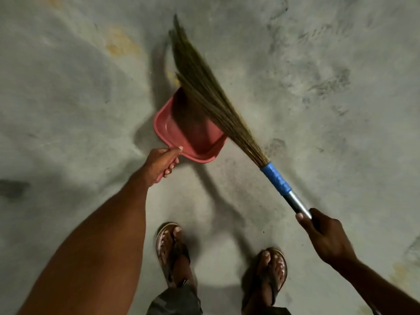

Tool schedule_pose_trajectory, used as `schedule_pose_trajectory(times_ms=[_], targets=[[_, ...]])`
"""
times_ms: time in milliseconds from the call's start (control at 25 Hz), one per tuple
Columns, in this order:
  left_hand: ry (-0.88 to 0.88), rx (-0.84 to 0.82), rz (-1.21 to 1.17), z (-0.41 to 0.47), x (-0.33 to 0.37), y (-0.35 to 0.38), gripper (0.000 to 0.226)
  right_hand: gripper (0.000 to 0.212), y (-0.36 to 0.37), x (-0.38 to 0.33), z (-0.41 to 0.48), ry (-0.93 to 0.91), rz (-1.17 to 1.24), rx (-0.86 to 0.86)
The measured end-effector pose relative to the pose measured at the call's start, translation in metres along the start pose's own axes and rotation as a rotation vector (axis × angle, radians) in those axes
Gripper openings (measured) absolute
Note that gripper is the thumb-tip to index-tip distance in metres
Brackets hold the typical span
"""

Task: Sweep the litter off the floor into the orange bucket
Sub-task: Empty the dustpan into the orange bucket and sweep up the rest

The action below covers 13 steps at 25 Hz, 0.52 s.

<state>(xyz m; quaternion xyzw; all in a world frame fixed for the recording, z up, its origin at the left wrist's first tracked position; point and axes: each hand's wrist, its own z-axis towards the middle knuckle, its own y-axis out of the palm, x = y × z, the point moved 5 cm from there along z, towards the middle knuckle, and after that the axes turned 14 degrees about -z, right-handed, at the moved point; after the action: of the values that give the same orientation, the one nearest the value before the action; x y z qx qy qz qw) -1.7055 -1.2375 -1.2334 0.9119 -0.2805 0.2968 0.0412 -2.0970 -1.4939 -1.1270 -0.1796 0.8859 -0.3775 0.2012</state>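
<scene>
Grip: left hand (162, 163) is closed around the handle of the pink dustpan (193, 133); right hand (322, 235) is wrapped around the metal shaft of the broom (204, 87).
Floor (68, 87): grey concrete, stained and mottled.
Broom: slants from lower right up to the middle, blue sleeve below blurred bristles that cross the dustpan's right side.
Dustpan: low at the floor, mouth facing away from the person.
Feet: in sandals (169, 251), near the bottom edge.
Litter (173, 79): small yellowish bits just beyond the dustpan's mouth.
Orange bucket: out of view.

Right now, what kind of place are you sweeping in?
Probably a plain room or covered yard: a bare, stained concrete floor, a grass broom and a pink dustpan. No walls or furniture show.
</scene>
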Motion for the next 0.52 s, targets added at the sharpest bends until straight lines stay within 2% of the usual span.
schedule_pose_trajectory(times_ms=[160, 280, 400, 520], targets=[[0.031, 0.029, -0.087, -0.08, 0.015, -0.012, 0.04, 0.066, -0.07, -0.031, -0.037, 0.02, 0.135, 0.077], [-0.002, 0.065, -0.173, -0.141, 0.007, -0.03, 0.037, 0.067, -0.106, -0.062, -0.047, 0.038, 0.177, 0.012], [-0.08, 0.114, -0.222, -0.164, -0.016, -0.046, 0.038, 0.065, -0.116, -0.087, -0.025, 0.058, 0.072, -0.03], [-0.136, 0.15, -0.245, -0.139, -0.047, -0.061, 0.04, 0.065, -0.089, -0.103, 0.023, 0.074, -0.005, -0.036]])
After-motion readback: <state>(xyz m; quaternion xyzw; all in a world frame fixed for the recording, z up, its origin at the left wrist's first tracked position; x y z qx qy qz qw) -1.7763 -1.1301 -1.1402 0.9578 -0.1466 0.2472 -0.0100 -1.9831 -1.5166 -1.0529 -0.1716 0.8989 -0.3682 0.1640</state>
